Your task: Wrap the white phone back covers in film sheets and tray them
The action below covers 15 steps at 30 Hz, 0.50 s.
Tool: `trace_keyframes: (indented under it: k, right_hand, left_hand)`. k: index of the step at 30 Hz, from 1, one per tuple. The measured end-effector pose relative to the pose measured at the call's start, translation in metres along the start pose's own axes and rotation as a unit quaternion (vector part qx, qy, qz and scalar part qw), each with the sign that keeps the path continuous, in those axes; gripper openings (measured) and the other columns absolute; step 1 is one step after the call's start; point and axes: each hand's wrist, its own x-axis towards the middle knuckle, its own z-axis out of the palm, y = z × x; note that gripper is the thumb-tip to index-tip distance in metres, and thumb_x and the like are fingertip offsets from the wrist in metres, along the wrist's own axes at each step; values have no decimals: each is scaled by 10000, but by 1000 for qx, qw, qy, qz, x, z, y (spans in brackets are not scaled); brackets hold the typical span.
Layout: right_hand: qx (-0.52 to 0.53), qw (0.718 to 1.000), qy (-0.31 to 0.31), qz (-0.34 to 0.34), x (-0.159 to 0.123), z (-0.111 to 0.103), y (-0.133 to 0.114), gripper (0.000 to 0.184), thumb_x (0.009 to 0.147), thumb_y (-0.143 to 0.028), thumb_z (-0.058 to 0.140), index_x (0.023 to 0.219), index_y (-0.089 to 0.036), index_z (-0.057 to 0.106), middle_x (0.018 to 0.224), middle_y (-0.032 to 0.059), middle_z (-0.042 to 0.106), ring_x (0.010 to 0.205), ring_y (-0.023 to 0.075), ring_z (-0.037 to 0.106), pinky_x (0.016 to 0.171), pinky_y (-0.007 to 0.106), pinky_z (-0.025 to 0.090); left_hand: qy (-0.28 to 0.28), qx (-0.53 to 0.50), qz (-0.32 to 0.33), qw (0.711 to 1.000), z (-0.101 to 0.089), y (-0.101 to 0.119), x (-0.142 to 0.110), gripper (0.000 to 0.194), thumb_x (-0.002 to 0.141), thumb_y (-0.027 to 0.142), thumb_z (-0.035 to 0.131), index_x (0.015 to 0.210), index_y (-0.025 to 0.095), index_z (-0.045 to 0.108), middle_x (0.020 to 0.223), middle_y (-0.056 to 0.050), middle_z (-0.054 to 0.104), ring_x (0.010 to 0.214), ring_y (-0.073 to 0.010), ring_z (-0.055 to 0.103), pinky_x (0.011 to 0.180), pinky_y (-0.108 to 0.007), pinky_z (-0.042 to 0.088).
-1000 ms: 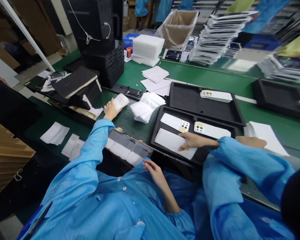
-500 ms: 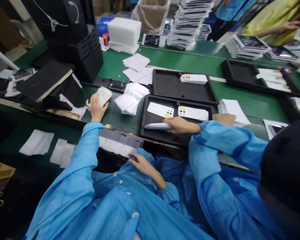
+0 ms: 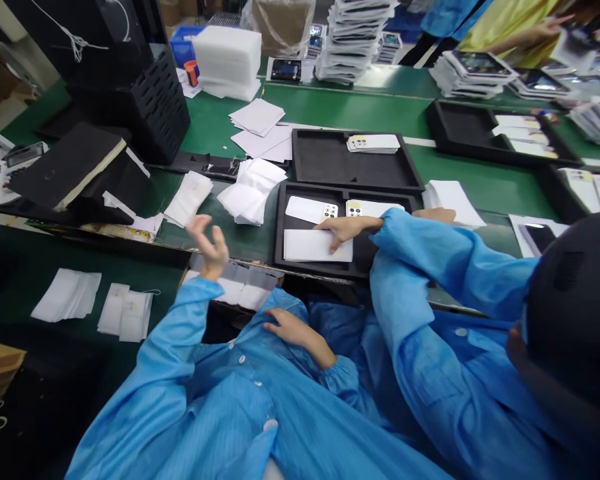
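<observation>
My left hand [image 3: 209,247] is raised over the front edge of the green bench, fingers apart and holding nothing. Just beyond it lies a small stack of white sleeves [image 3: 189,198], and to the right of that a looser pile of white sleeves [image 3: 253,190]. My right hand [image 3: 291,328] rests low against my blue smock with nothing visible in it, its fingers loosely stretched. Below the bench edge, between my hands, a box of white packets [image 3: 240,288] shows. Beside me, a co-worker's hand [image 3: 343,233] lies on a white phone-shaped piece [image 3: 305,245] in a black tray [image 3: 280,247].
Another black tray [image 3: 325,173] lies behind the first. A black crate [image 3: 167,107] and a black box [image 3: 75,167] stand at left. White foam sheets [image 3: 227,60] and a tall stack [image 3: 350,40] are at the back. More sleeves [image 3: 67,293] lie lower left.
My left hand has let go of the white sleeve stack and drawn back toward me. The co-worker's hand has laid the white piece flat in the tray. The view has shifted slightly.
</observation>
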Motion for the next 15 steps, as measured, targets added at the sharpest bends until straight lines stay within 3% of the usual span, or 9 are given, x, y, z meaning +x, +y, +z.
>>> trace_keyframes:
  k: [3, 4, 6, 9, 10, 12, 15]
  right_hand:
    - [-15, 997, -69, -5, 22, -9, 1, 662, 1161, -606, 438, 1171, -57, 808, 1262, 66, 783, 1162, 211, 779, 1112, 376, 549]
    - [-22, 995, -101, -10, 28, -12, 2, 667, 1121, -629, 496, 1162, -45, 815, 1273, 81, 792, 1178, 218, 778, 1128, 383, 528]
    - [-59, 977, -198, -50, 35, -17, 8, 594, 943, -609, 799, 1242, -96, 823, 1363, 135, 794, 1269, 272, 762, 1178, 415, 526]
    - [-182, 912, -328, -164, 30, -14, 24, 938, 646, -426, 1029, 1478, -118, 725, 1578, 214, 681, 1453, 413, 658, 1262, 546, 517]
    - [-225, 894, -337, -192, 25, -9, 30, 1016, 609, -373, 1029, 1527, -105, 683, 1627, 237, 634, 1486, 449, 624, 1269, 581, 509]
    - [-268, 887, -315, -207, 15, 3, 41, 1033, 559, -287, 1004, 1517, -88, 672, 1620, 272, 622, 1465, 498, 620, 1243, 617, 520]
    - [-187, 935, -246, -173, 9, 17, 50, 760, 542, -284, 986, 1255, -112, 785, 1355, 263, 762, 1261, 477, 714, 1131, 574, 581]
  left_hand:
    - [-179, -124, 116, 969, 17, 61, -46, 389, 1122, 380, 460, 1461, 236, 583, 1371, -153, 686, 1380, -285, 646, 1248, -478, 493]
    - [-243, -136, 146, 949, 25, 80, -54, 397, 1110, 357, 497, 1480, 253, 592, 1424, -137, 688, 1413, -271, 637, 1268, -456, 484]
    - [-339, -121, 186, 914, 44, 114, -60, 476, 1082, 325, 567, 1550, 236, 570, 1574, -138, 640, 1514, -262, 583, 1321, -426, 444]
    - [-436, -38, 188, 879, 72, 145, -52, 711, 1008, 338, 723, 1633, 99, 481, 1659, -237, 576, 1581, -331, 532, 1360, -464, 392]
    - [-467, -10, 178, 866, 80, 150, -48, 789, 979, 347, 773, 1642, 61, 455, 1628, -267, 598, 1557, -358, 557, 1344, -482, 402]
    - [-520, 32, 153, 839, 91, 157, -42, 893, 923, 357, 854, 1637, 23, 434, 1522, -292, 670, 1459, -387, 639, 1265, -487, 461]
    - [-554, 61, 132, 820, 101, 163, -37, 913, 863, 350, 930, 1583, 18, 478, 1436, -294, 709, 1358, -403, 693, 1158, -478, 506]
